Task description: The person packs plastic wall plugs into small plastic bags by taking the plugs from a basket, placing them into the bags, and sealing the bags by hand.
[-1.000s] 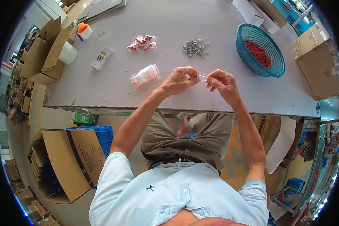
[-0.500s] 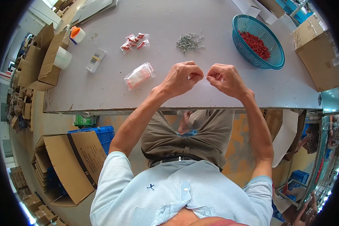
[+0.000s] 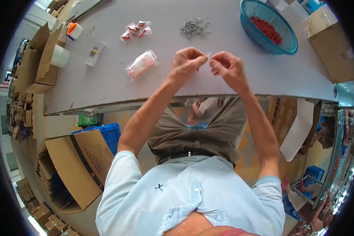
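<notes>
Clear bag (image 3: 209,54) now juts upward — stretched sideways a second ago

Left of the left hand (image 3: 188,65) lie filled packets (image 3: 135,31) and, nearer, stacked bags (image 3: 142,65). That hand pinches the clear bag; metal bits (image 3: 194,28) lie beyond. The right hand (image 3: 228,69) curls just apart — whether it grips the bag, I cannot tell. Farther right: a blue basket (image 3: 288,46) of red pieces (image 3: 266,30).

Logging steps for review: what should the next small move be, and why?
Perhaps the right hand should pinch the small clear plastic piece: it sticks up by the left hand's fingertips, and the right's are close beside it.
</notes>
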Demonstrator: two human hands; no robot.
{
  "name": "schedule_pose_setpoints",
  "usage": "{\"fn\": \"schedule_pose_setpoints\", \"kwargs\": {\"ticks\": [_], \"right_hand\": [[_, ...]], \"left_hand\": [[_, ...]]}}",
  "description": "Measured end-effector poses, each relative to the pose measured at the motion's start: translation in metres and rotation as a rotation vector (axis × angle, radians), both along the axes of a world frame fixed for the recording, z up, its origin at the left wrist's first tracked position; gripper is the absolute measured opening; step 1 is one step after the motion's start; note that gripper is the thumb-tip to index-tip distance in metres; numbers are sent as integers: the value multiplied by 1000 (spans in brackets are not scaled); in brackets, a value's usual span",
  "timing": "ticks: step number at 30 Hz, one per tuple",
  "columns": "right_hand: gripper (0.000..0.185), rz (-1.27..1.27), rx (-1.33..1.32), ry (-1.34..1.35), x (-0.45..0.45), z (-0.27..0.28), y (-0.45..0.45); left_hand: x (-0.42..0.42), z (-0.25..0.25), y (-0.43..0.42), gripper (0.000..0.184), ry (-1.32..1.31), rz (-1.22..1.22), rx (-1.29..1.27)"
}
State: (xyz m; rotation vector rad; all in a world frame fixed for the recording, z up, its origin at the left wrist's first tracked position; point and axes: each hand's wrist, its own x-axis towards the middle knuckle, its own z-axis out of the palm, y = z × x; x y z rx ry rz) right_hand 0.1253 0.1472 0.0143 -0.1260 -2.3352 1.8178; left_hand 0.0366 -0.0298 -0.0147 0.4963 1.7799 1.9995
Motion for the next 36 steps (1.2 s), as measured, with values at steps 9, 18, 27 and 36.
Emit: {"fn": "schedule_pose_setpoints", "kwargs": {"ticks": [9, 18, 27, 36], "right_hand": [[20, -21, -199, 10, -2, -3, -15], [17, -48, -189, -31, -13, -4, -11], [15, 20, -151, -31, -18, -1, -7], [14, -28, -114, -10, -18, -6, -9]], "left_hand": [[10, 2, 4, 17, 145, 113, 19], [12, 10, 2, 12, 399, 150, -125], [8, 12, 1, 15, 265, 90, -155], [11, 14, 4, 14, 267, 113, -144]]}}
